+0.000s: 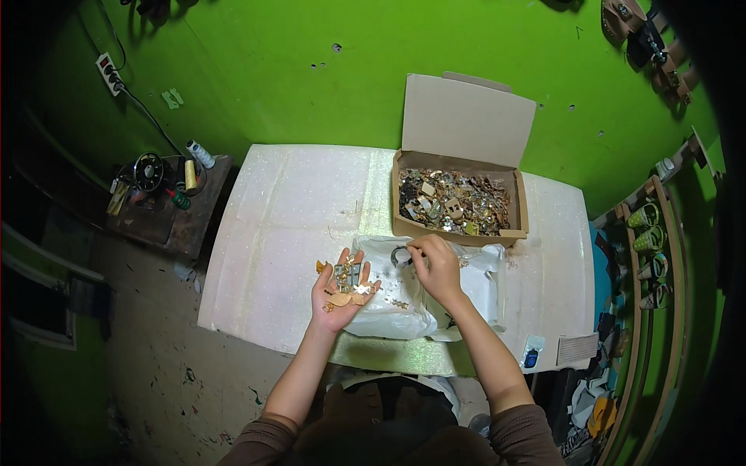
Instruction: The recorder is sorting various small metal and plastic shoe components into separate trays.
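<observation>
My left hand (pixel 339 299) is palm up, cupped under a small heap of metal ornaments (pixel 346 276), some gold, some silver-grey, with flat tan pieces (pixel 342 298) among them. Between the fingertips of my right hand (pixel 437 268) is a dark, curved, ring-like piece (pixel 401 257), partly hidden by the fingers. Both hands are over a white plastic sheet or bag (pixel 381 325) spread on the table. Several small gold bits (pixel 397 303) lie loose on it between my hands.
Beyond my right hand stands an open cardboard box (pixel 460 234) full of mixed metal fittings. A pale glittery cover (pixel 268 233) lies over the table. A sewing machine (pixel 149 172) and thread spools (pixel 200 154) are at far left; a sandal rack (pixel 651 256) is at right.
</observation>
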The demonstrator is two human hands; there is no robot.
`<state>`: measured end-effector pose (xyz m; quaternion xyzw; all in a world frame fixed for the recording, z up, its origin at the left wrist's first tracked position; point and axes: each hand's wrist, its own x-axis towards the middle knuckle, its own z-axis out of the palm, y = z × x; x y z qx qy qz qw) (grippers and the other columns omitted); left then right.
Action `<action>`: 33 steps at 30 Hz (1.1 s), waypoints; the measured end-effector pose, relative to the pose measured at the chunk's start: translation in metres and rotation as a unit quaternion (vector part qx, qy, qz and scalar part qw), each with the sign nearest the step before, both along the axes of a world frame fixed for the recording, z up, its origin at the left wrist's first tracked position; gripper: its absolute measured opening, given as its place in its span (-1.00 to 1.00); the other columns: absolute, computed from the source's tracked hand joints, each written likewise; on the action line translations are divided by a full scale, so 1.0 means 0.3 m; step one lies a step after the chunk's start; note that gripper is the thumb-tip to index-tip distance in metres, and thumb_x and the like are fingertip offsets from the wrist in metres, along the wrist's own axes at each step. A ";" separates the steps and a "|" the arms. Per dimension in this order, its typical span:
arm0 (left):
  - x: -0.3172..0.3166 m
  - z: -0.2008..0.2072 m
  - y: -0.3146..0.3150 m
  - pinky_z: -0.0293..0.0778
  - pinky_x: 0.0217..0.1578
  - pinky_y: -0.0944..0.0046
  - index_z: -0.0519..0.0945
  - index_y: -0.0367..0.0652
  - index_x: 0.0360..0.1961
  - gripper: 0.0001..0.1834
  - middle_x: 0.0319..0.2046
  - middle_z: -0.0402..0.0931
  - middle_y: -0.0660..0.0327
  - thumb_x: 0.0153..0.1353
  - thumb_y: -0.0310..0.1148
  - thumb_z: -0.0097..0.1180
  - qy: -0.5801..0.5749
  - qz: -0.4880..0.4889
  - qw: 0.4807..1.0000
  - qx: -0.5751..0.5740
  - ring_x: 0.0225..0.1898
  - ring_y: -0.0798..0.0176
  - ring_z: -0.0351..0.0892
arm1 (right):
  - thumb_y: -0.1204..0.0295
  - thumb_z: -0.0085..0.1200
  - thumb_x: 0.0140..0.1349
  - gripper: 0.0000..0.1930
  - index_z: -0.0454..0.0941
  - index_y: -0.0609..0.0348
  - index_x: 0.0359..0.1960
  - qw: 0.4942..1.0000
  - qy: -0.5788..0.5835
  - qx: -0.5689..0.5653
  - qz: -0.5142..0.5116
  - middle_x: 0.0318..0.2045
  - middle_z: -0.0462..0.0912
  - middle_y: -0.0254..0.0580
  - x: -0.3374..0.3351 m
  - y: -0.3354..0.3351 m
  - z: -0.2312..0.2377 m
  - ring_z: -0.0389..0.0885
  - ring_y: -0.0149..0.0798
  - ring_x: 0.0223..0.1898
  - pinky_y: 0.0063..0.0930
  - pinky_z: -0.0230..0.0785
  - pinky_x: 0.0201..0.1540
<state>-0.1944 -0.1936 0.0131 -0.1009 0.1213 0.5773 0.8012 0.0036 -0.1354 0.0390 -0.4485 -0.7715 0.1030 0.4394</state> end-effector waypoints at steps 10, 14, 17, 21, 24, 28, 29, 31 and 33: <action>-0.045 -0.046 0.000 -0.01 0.13 -0.16 0.28 0.12 0.08 -0.59 0.06 0.28 0.23 0.25 -0.07 -0.38 -0.013 -0.022 1.000 0.012 0.09 0.18 0.22 | 0.40 -0.02 0.16 -0.89 0.46 0.16 -0.35 0.830 0.410 -0.371 -0.074 -0.60 0.45 -0.44 0.099 -0.036 -0.110 0.30 -0.62 -0.60 -0.77 0.13 -0.58; -0.028 -0.036 0.014 0.00 0.11 -0.17 0.29 0.10 0.07 -0.57 0.06 0.27 0.22 0.24 -0.04 -0.37 -0.030 0.004 1.000 -0.001 0.08 0.18 0.23 | 0.37 -0.04 0.17 -0.85 0.43 0.15 -0.30 0.798 0.478 -0.358 -0.080 -0.56 0.48 -0.41 0.178 -0.044 -0.172 0.34 -0.57 -0.59 -0.73 0.20 -0.53; -0.041 -0.011 -0.003 0.00 0.11 -0.18 0.29 0.10 0.07 -0.57 0.07 0.26 0.22 0.24 -0.04 -0.35 -0.016 0.003 1.000 0.005 0.08 0.17 0.22 | 0.37 -0.04 0.17 -0.86 0.43 0.16 -0.31 0.791 0.486 -0.344 -0.138 -0.55 0.48 -0.41 0.256 -0.065 -0.189 0.33 -0.58 -0.60 -0.73 0.19 -0.55; -0.059 0.005 0.001 0.00 0.10 -0.20 0.27 0.09 0.08 -0.59 0.08 0.23 0.22 0.24 -0.09 -0.34 0.014 0.039 0.999 0.011 0.08 0.17 0.22 | 0.41 0.02 0.12 -0.88 0.46 0.18 -0.35 0.851 0.345 -0.372 -0.135 -0.57 0.47 -0.42 0.356 -0.081 -0.207 0.31 -0.59 -0.59 -0.71 0.19 -0.55; -0.026 0.008 0.012 0.00 0.11 -0.19 0.25 0.09 0.10 -0.58 0.10 0.22 0.26 0.24 -0.12 -0.36 -0.002 0.067 0.997 0.024 0.09 0.18 0.21 | 0.45 0.07 0.04 -0.89 0.46 0.20 -0.41 0.872 0.284 -0.383 -0.108 -0.59 0.47 -0.43 0.434 -0.085 -0.257 0.32 -0.57 -0.58 -0.69 0.21 -0.52; 0.036 0.009 0.006 -0.02 0.12 -0.15 0.23 0.11 0.13 -0.57 0.13 0.20 0.31 0.24 -0.12 -0.38 -0.011 0.111 0.993 0.024 0.11 0.20 0.20 | 0.46 0.08 -0.06 -0.89 0.47 0.19 -0.47 0.912 0.122 -0.366 -0.140 -0.59 0.50 -0.28 0.477 -0.093 -0.288 0.43 -0.40 -0.56 -0.56 0.27 -0.46; 0.043 0.006 0.000 -0.02 0.12 -0.15 0.23 0.11 0.13 -0.57 0.13 0.20 0.31 0.24 -0.12 -0.38 -0.005 0.100 0.995 0.025 0.11 0.20 0.20 | 0.46 0.08 -0.06 -0.89 0.47 0.19 -0.47 0.910 0.132 -0.365 -0.148 -0.59 0.50 -0.28 0.468 -0.095 -0.288 0.43 -0.40 -0.56 -0.56 0.27 -0.46; 0.053 -0.012 -0.017 -0.05 0.13 -0.14 0.23 0.11 0.13 -0.57 0.13 0.20 0.32 0.24 -0.13 -0.39 -0.026 0.128 0.990 0.043 0.12 0.22 0.19 | 0.48 0.12 -0.14 -0.87 0.45 0.19 -0.52 0.912 0.027 -0.368 -0.181 -0.59 0.51 -0.21 0.432 -0.081 -0.296 0.47 -0.28 -0.54 -0.46 0.30 -0.45; 0.082 -0.011 -0.031 -0.07 0.13 -0.14 0.23 0.10 0.14 -0.56 0.13 0.20 0.33 0.24 -0.13 -0.39 -0.023 0.134 0.990 0.036 0.12 0.23 0.19 | 0.48 0.08 -0.16 -0.89 0.43 0.16 -0.55 0.932 -0.040 -0.296 -0.203 -0.52 0.52 -0.16 0.417 -0.083 -0.315 0.50 -0.10 -0.44 -0.32 0.32 -0.40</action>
